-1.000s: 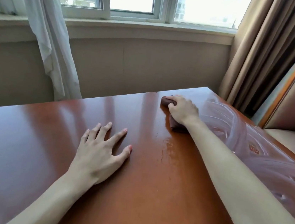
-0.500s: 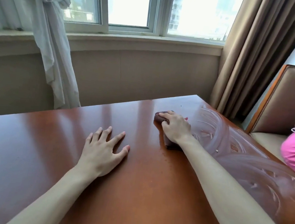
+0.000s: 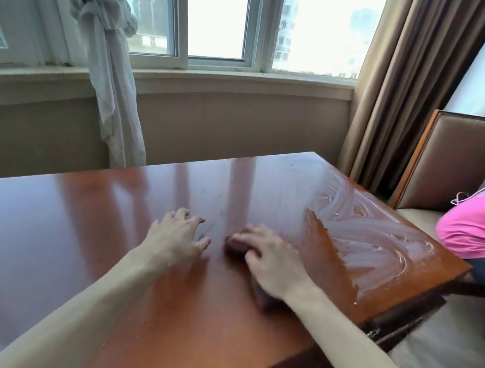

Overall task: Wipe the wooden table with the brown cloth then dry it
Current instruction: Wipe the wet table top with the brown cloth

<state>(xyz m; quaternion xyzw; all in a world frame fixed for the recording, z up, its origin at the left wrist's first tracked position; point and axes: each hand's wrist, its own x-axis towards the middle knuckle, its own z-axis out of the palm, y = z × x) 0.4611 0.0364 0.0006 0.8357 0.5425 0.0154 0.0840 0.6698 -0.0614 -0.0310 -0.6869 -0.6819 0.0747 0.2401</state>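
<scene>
We see the wooden table [image 3: 81,243] filling the lower left and centre of the frame, with pale wet streaks [image 3: 363,238] across its corner at right centre, and a chair [image 3: 458,161] at the right edge bearing a pink bundle [image 3: 483,225]. Our left hand [image 3: 175,238] lies spread flat on the wood at centre, holding nothing. Just to its right, our right hand [image 3: 274,264] presses down on the brown cloth [image 3: 236,246], fingers bent over it, the cloth showing beyond the fingertips.

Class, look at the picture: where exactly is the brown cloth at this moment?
In the head view the brown cloth lies on the wooden table near its middle, under the right hand, just right of the left hand and left of the wet smears.
</scene>
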